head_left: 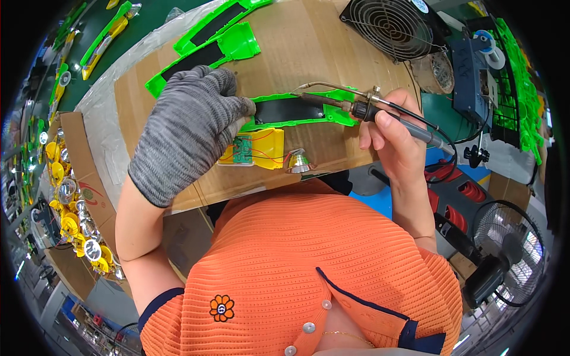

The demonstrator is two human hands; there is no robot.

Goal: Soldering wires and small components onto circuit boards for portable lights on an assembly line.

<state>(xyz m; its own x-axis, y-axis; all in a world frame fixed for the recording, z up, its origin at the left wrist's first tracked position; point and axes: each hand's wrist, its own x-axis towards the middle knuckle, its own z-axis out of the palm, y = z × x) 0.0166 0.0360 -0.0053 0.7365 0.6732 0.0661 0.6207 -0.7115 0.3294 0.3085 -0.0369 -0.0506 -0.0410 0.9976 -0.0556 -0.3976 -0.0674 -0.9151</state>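
My right hand (395,127), bare, grips a soldering iron (363,111) with a thin solder-feed tube (332,86) clamped along it. The iron's tip points left, over a green plastic shell (350,116) with a black panel inside. My left hand (190,121), in a grey knitted glove, closes its fingers at the shell's left end; some fingertips are hidden. Just below the shell lies a yellow plastic part (270,148) with a green circuit board (242,149) and red wires. The wires run toward a small silvery reflector (298,161) beside it.
More green shells (240,43) lie farther back on the cardboard (303,35). A black fan (392,26) and a blue soldering unit (472,77) stand at far right. A box (89,172) of yellow-and-silver reflectors is at left. A pedestal fan (504,255) stands lower right.
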